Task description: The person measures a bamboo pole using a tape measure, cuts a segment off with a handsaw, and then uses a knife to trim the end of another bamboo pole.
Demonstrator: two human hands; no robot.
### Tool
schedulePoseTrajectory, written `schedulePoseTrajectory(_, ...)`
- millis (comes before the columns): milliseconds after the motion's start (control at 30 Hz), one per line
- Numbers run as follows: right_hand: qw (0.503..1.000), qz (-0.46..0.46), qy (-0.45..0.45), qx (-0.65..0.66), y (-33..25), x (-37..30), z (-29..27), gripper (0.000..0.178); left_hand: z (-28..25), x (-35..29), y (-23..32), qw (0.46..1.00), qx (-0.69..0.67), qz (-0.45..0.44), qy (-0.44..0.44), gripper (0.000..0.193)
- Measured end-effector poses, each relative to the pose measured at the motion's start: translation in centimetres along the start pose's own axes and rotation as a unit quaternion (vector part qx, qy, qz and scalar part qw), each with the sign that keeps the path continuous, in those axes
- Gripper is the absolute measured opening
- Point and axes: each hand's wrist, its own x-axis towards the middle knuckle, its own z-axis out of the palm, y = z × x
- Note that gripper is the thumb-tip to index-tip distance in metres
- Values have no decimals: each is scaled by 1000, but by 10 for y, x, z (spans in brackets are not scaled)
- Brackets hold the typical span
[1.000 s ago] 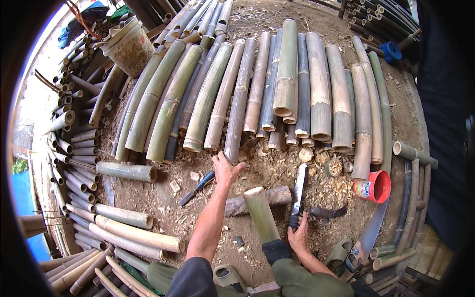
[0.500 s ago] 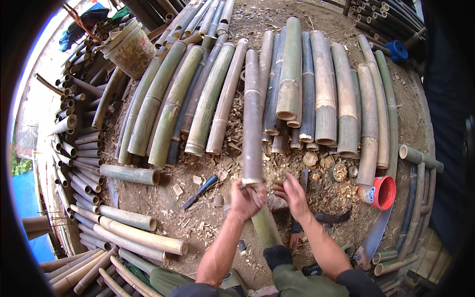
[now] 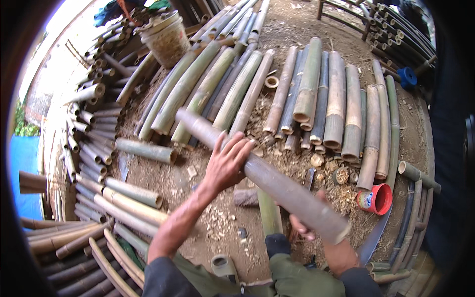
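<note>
A grey-brown bamboo pole (image 3: 292, 190) is held slantwise in front of me, its far end up to the left and its near end low to the right. My left hand (image 3: 228, 161) grips it from above near the middle, fingers wrapped over the top. Toward the near end, my right hand (image 3: 303, 226) holds it from beneath, partly hidden by the pole. Under it, a green bamboo length (image 3: 268, 213) runs down to my dark-sleeved knee area. A short dark block (image 3: 246, 197) lies on the ground beside that length.
Rows of cut bamboo (image 3: 309, 81) lie ahead, with stacked bamboo (image 3: 94, 158) along the left. A red tub (image 3: 381, 199) and a saw blade (image 3: 374, 237) are at the right. A dirty white bucket (image 3: 168, 43) stands at the far left. Wood chips (image 3: 217, 222) litter the soil.
The pole has swung from upright to a slant, its far end now leftward and its near end rightward. My left hand has risen to its middle; my right hand has dropped beneath its near end.
</note>
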Motion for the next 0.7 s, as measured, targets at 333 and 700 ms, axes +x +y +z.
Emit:
schedulePoseTrajectory(333, 434, 50, 550, -712, 75, -74, -139, 66, -51, -39, 51, 813, -466, -344, 58, 89)
schedulePoseTrajectory(700, 351, 21, 686, -637, 148, -78, -221, 61, -7, -97, 41, 752, -539, -346, 158, 90)
